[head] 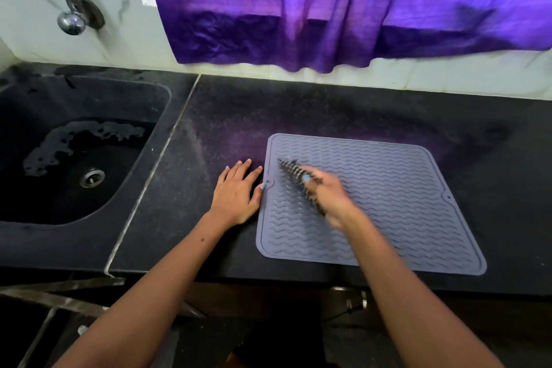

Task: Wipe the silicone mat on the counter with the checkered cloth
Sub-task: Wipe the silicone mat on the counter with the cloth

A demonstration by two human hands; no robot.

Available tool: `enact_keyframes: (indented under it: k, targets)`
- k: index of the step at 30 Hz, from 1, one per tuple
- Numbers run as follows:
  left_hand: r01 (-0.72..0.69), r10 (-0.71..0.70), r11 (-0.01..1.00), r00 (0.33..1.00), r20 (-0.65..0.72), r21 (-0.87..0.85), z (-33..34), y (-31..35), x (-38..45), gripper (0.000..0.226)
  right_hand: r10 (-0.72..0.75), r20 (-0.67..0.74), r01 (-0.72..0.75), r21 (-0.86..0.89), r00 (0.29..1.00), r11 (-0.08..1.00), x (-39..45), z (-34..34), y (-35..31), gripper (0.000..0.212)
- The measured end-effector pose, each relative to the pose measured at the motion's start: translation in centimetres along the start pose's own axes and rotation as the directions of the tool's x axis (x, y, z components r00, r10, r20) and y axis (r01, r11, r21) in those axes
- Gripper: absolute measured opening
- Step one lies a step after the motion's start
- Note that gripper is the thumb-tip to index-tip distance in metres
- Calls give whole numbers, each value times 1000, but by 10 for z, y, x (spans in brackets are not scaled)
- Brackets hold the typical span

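Here, blurred right hand (325, 197) apparently gripping the checkered cloth (298, 178) on the silicone mat (388, 203); left hand (237, 194) flat, empty.

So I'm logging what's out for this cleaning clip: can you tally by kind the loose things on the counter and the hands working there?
Silicone mat: 1
Checkered cloth: 1
Hands: 2, left hand and right hand
Total: 4

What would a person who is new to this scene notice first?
Probably the purple curtain hanging over the back of the counter. Next, the grey silicone mat, where the right hand holds the checkered cloth. The left hand rests flat beside it.
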State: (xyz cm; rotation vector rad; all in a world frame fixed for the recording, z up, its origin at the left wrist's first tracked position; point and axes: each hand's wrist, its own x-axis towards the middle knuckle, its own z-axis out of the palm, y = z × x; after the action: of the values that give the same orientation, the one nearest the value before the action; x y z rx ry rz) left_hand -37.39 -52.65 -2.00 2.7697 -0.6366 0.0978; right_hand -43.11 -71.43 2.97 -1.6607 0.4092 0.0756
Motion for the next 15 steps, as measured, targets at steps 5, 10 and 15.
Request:
enact_keyframes:
  k: [5,10,15]
  targets:
    - [48,-47,998,998,35,-33,-13,9,29,69,-223,-308,124,-309,925,943,20,8,-20,44]
    - [64,-77,995,984,161,82,5,10,37,66,-360,86,223,-906,929,360,8,43,18,59]
    - [68,-79,993,990,119,94,10,13,36,70,-331,109,236,-897,937,373,19,31,20,56]
